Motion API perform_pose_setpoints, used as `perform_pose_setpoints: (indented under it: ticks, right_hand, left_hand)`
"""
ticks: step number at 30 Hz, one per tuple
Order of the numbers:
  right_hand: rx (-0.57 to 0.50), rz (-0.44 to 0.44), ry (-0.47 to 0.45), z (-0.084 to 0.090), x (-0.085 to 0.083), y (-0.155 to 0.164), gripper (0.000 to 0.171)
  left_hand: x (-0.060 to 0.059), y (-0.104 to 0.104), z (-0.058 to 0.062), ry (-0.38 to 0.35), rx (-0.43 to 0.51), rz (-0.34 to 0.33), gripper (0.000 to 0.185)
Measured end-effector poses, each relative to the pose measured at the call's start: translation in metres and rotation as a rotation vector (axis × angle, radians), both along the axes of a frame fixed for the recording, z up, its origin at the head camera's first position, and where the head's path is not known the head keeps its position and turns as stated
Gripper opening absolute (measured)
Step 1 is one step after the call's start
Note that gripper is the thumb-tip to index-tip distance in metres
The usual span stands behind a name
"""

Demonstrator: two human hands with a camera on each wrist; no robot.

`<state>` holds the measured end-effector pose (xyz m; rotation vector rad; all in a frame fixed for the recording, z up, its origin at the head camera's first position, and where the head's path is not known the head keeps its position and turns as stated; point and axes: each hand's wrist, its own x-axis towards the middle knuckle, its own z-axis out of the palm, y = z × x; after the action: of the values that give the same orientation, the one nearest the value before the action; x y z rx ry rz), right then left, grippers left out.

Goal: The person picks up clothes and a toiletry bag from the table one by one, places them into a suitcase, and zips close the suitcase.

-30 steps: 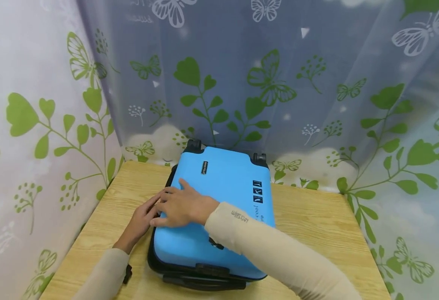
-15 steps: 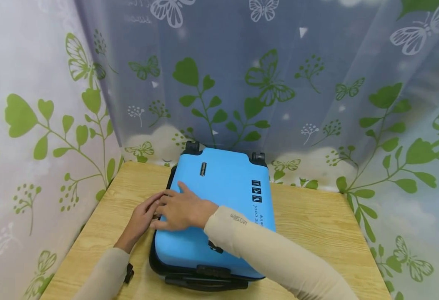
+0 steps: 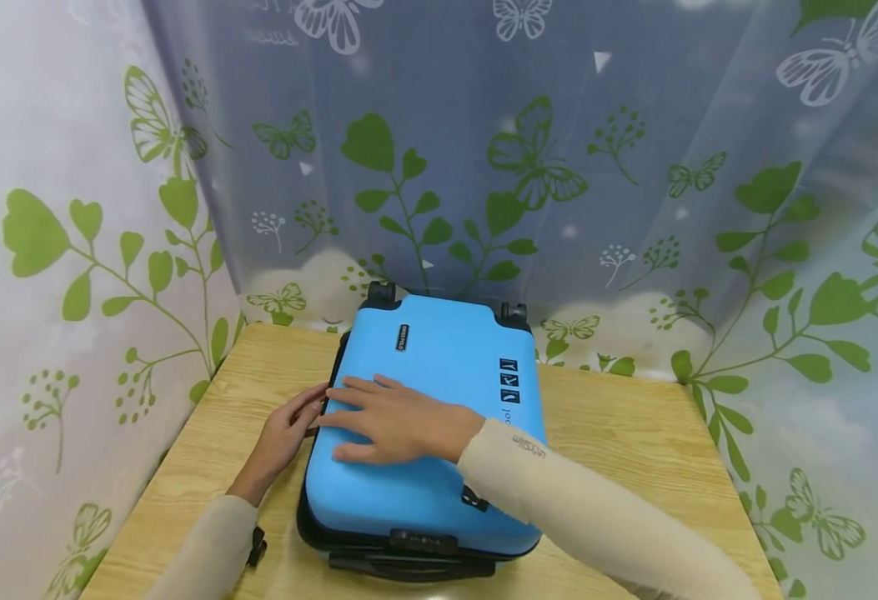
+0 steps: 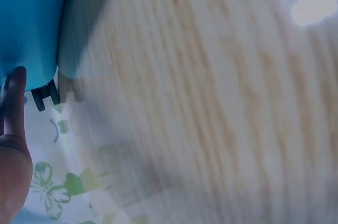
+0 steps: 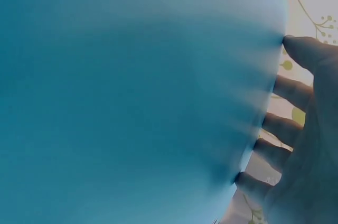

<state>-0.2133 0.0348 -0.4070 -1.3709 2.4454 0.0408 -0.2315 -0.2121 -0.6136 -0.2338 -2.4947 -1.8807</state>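
Bright blue hard-shell suitcase (image 3: 427, 425) lies flat and closed at the wooden table's (image 3: 634, 450) far-left part. Right hand (image 3: 401, 421) presses spread flat on the lid; left hand (image 3: 284, 433) fingers the left-edge seam, probably the zipper, grip unclear. Zipping likely unfinished.

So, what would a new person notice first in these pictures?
First, the bright blue suitcase lying flat on the wooden table, its wheels toward the curtain with green leaves and butterflies. The right hand lies flat on its lid, and the left hand touches its left edge.
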Motion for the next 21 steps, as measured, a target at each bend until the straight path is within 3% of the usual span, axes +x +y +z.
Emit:
perform_pose_setpoints:
  ticks: [7,16,21]
  right_hand:
    - [-0.117,0.006,-0.023,-0.004,0.007,0.045,0.062]
    - [-0.188,-0.092,-0.053,-0.007,0.017,0.101,0.062]
    - [-0.252,-0.138,-0.055,-0.008,0.02,0.13,0.061]
  left_hand:
    - [-0.001,0.004,0.004,-0.019,-0.013,0.006,0.054]
    - [0.0,0.01,0.012,-0.038,-0.036,-0.003,0.055]
    - [0.006,0.014,0.024,-0.073,-0.082,-0.026,0.057]
